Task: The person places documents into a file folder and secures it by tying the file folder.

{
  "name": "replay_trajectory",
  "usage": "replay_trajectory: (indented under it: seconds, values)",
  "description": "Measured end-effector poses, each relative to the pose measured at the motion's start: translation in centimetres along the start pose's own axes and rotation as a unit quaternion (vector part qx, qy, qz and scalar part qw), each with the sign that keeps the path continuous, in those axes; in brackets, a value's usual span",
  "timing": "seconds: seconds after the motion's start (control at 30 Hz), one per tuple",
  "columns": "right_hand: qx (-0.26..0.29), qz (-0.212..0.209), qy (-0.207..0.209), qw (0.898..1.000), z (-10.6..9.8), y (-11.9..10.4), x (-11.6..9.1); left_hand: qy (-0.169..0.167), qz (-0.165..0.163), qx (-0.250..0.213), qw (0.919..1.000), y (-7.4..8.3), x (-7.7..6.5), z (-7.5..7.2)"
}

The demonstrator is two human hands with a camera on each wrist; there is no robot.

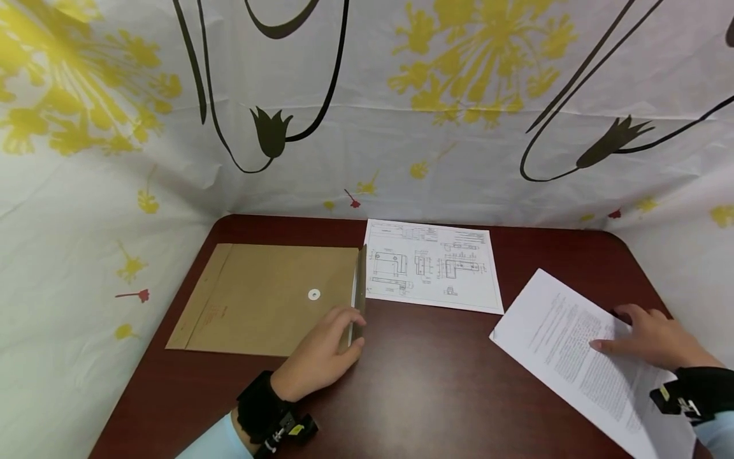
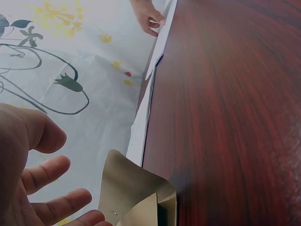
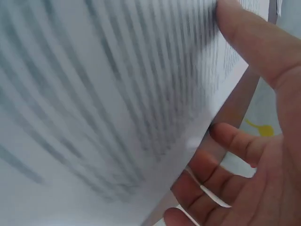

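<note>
Dark table (image 1: pixel 413 376) with rounded far corners. On its left lies a brown envelope (image 1: pixel 264 280), its flap (image 1: pixel 361 274) facing right. The left hand (image 1: pixel 322 349) is at that flap, released, fingers loosely spread; whether they touch it cannot be told. On the right, the right hand (image 1: pixel 659 335) pinches a printed page (image 1: pixel 573 344), thumb on top, fingers under its edge. Between, a drawing (image 1: pixel 432 266) reaches the far table edge. Bare wood stretches from left hand to page. Two hands, one envelope, one drawing; page layers cannot be counted.

a table (image 1: pixel 424 382) bears envelope (image 1: pixel 264 299), drawing (image 1: pixel 432 271), pages (image 1: pixel 590 366) (perhaps partly lifted).
</note>
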State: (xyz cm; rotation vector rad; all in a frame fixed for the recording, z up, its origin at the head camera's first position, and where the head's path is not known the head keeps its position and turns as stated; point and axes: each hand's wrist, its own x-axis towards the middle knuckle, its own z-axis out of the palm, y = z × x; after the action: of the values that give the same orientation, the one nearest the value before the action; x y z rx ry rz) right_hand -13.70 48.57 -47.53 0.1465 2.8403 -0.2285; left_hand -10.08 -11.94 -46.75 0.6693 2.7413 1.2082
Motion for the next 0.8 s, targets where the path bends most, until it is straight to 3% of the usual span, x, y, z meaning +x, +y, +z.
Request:
replay_trajectory:
  seconds: [0.27,0.53,0.67,0.8]
  values:
    - [0.051,0.033,-0.062,0.996,0.2,0.0,-0.2,-0.004,0.002,0.001,1.0,0.1,-0.1,-0.1]
    - [0.053,0.051,-0.087,0.994,0.2,0.0,-0.6,-0.015,0.005,0.001,0.9999,0.1,-0.1,0.0]
    - [0.077,0.06,-0.075,0.992,0.3,-0.2,-1.1,-0.014,0.009,0.005,0.9999,0.1,-0.1,0.0]
    - [0.068,0.022,-0.049,0.996,0.3,0.2,-1.7,-0.014,0.013,0.004,0.9998,0.1,-0.1,0.0]
